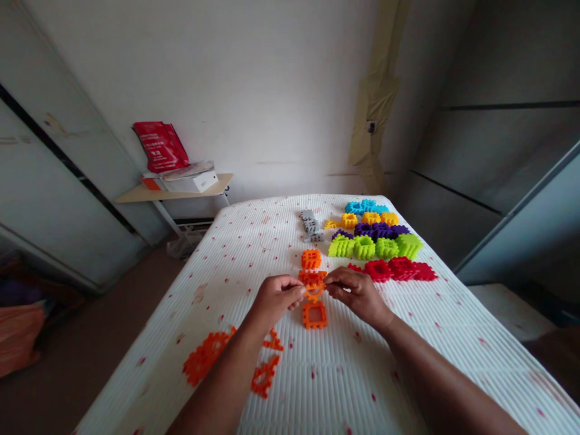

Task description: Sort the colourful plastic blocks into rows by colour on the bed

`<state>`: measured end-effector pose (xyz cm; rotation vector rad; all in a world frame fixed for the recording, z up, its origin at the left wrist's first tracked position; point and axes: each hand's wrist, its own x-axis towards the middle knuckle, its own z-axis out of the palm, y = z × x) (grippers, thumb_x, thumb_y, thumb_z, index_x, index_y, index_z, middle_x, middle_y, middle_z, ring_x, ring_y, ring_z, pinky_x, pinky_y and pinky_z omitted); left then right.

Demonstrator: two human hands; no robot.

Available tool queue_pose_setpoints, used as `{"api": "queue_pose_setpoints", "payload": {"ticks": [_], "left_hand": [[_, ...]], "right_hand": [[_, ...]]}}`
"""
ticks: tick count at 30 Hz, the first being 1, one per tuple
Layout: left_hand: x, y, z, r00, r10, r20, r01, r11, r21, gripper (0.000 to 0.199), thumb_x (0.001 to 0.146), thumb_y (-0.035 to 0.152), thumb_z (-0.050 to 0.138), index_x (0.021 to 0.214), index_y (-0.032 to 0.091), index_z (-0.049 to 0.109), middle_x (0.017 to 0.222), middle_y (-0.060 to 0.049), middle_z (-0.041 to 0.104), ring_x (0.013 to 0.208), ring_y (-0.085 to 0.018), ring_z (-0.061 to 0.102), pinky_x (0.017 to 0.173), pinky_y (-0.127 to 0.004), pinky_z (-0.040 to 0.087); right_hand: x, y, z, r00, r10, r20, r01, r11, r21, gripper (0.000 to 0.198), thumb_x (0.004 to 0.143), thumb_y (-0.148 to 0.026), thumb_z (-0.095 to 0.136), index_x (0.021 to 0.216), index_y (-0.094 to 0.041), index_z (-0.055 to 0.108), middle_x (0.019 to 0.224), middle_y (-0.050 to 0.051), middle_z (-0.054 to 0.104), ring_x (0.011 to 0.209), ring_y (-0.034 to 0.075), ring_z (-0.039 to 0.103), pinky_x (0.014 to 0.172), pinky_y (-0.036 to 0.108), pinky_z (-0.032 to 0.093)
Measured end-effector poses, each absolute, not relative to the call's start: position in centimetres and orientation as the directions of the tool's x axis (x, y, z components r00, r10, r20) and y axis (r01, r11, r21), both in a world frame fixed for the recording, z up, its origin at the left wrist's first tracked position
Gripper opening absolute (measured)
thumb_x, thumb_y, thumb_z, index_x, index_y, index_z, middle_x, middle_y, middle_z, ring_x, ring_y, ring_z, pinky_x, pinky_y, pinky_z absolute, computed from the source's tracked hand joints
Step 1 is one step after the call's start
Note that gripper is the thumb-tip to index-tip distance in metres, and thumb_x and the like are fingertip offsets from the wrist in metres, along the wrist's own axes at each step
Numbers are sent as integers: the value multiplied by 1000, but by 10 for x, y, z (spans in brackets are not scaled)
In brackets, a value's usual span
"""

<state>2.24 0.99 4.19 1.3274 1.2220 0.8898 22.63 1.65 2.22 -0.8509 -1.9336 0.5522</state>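
Between my two hands is an orange interlocking plastic tile (313, 292) with a rounded opening. My left hand (280, 295) pinches its left side, and my right hand (356, 294) pinches its right side. Just behind it lies an orange toothed stack (310, 276), partly covered by my fingers. Farther back sits another orange stack (311, 259), and nearer to me is a square-framed orange stack (314, 315). Loose orange tiles (208, 356) are spread beside my left forearm, with one more orange tile (265, 376) to its right.
Sorted tile stacks line the right side of the bed-like surface (244, 241): red (401, 269), lime green (376, 247), purple (380, 230), yellow (370, 218) and blue (366, 206). Grey tiles (310, 225) lie left of them. A small side table (172, 194) stands by the wall.
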Motion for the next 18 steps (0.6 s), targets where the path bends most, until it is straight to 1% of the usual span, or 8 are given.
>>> {"api": "queue_pose_setpoints", "payload": {"ticks": [2, 4, 6, 9, 11, 14, 16, 18], "left_hand": [[23, 16, 36, 162, 972, -169, 67, 160, 985, 24, 64, 34, 64, 75, 12, 64, 57, -1, 59, 48, -9, 49, 49, -23, 38], [26, 21, 30, 141, 972, -187, -8, 191, 982, 27, 62, 34, 66, 76, 11, 64, 58, -2, 60, 48, -10, 51, 47, -23, 38], [29, 26, 26, 129, 974, -185, -47, 192, 980, 29, 62, 34, 66, 78, 10, 64, 58, -2, 60, 48, -10, 51, 47, -23, 38], [35, 30, 24, 103, 983, -154, -63, 161, 985, 35, 65, 33, 63, 89, 9, 63, 58, -1, 59, 48, -9, 50, 48, -23, 38], [37, 31, 24, 75, 989, -126, -58, 130, 990, 40, 67, 32, 62, 99, 8, 62, 58, -1, 59, 48, -9, 49, 48, -23, 38], [38, 32, 21, 21, 997, -77, -28, 77, 997, 48, 67, 30, 61, 109, 8, 58, 58, 1, 57, 50, -9, 49, 49, -22, 37], [36, 34, 16, -22, 999, -43, 4, 43, 999, 49, 67, 30, 61, 112, 9, 57, 60, 2, 56, 52, -9, 49, 51, -22, 38], [33, 36, 10, -71, 997, -9, 46, 12, 999, 46, 67, 30, 61, 109, 12, 59, 66, 1, 58, 59, -11, 52, 56, -24, 41]], "right_hand": [[228, 18, 21, -366, 728, 580, 407, 686, -604, 11, 85, -21, 53, 89, -18, 63, 82, 6, 67, 75, 15, 63, 65, 26, 50], [228, 21, 18, -389, 702, 596, 502, 704, -502, 14, 87, -19, 49, 90, -17, 63, 81, 7, 67, 74, 16, 63, 65, 26, 49], [227, 25, 15, -401, 696, 595, 587, 694, -417, 18, 89, -19, 45, 89, -16, 63, 80, 7, 66, 72, 16, 62, 64, 26, 49], [225, 33, 9, -374, 726, 577, 679, 638, -363, 21, 90, -19, 43, 89, -16, 63, 80, 8, 66, 72, 16, 62, 64, 26, 48], [224, 38, 7, -335, 750, 570, 705, 601, -376, 19, 89, -19, 44, 89, -16, 62, 82, 8, 66, 73, 16, 62, 65, 26, 48], [224, 43, 5, -275, 793, 543, 691, 556, -462, 14, 87, -18, 47, 88, -16, 61, 86, 8, 65, 73, 15, 61, 66, 25, 48], [225, 45, 4, -240, 822, 516, 664, 527, -530, 12, 85, -16, 49, 87, -17, 60, 87, 7, 65, 70, 15, 61, 64, 25, 48], [225, 47, 2, -213, 839, 500, 632, 509, -584, 11, 82, -15, 50, 85, -17, 60, 89, 8, 66, 66, 13, 60, 62, 25, 48]]}}
